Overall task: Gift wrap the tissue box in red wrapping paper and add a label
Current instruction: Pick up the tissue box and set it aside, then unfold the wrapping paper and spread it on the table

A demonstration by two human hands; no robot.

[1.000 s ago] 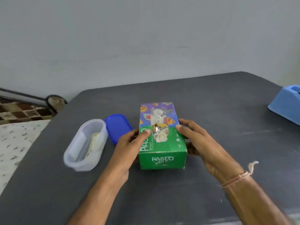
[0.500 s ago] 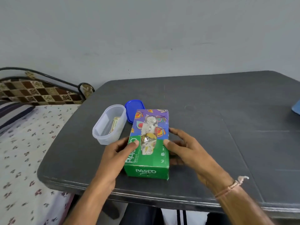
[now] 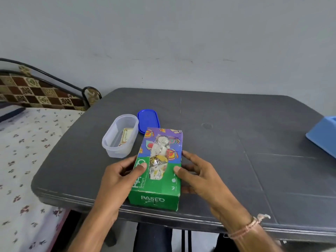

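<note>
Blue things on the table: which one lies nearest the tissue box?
The dark blue oval lid, lying flat just behind the tissue box. The other, a pale blue block, sits far off to the right.

On one dark grey counter (image 3: 236, 151): one green-and-purple cardboard tissue box (image 3: 158, 188), one clear oval plastic tub (image 3: 116, 151), one small card (image 3: 126, 136) inside it, one blue oval plastic lid (image 3: 148, 118), one pale blue plastic object (image 3: 323, 135). Two hands: left hand (image 3: 116, 177), right hand (image 3: 200, 177). One floral-sheeted bed (image 3: 27, 160).
</note>
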